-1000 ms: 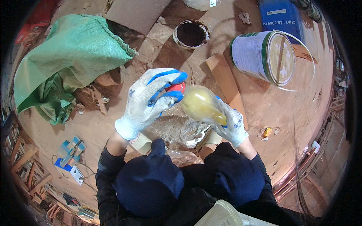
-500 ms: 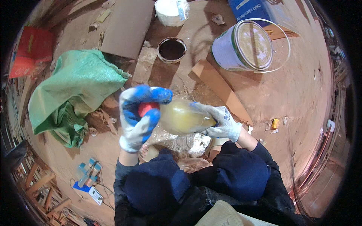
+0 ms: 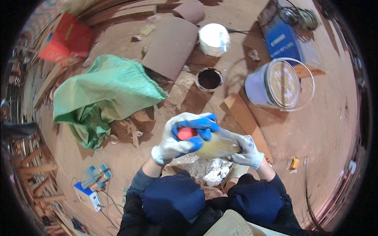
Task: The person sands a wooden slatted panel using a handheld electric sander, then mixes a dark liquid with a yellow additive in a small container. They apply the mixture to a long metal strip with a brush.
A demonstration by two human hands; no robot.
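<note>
In blue-and-white work gloves, both my hands are at a translucent bottle [image 3: 217, 146] with yellowish contents, held over my lap and slightly blurred. My left hand [image 3: 172, 142] is closed around a red cap [image 3: 186, 133] at the bottle's left end. Its blue-coated fingertips overlap the bottle there, and whether the cap sits on the neck is hidden. My right hand [image 3: 249, 152] grips the other end of the bottle from the right. Beneath it, between my feet, lies a shiny crumpled clear sheet [image 3: 210, 172].
Ahead stand an open pot of dark stuff [image 3: 209, 79], a white tub [image 3: 214, 39] and a lidded pail [image 3: 260, 88]. A wooden board [image 3: 248, 124] lies in front of the pail. At left are a green woven sack [image 3: 106, 92] and a blue power tool [image 3: 94, 176] with cords.
My left hand has closed in on the bottle, its fingers now lapping over the bottle's end. My view has shifted, so the surroundings sit lower and farther right. The right hand keeps its grip.
</note>
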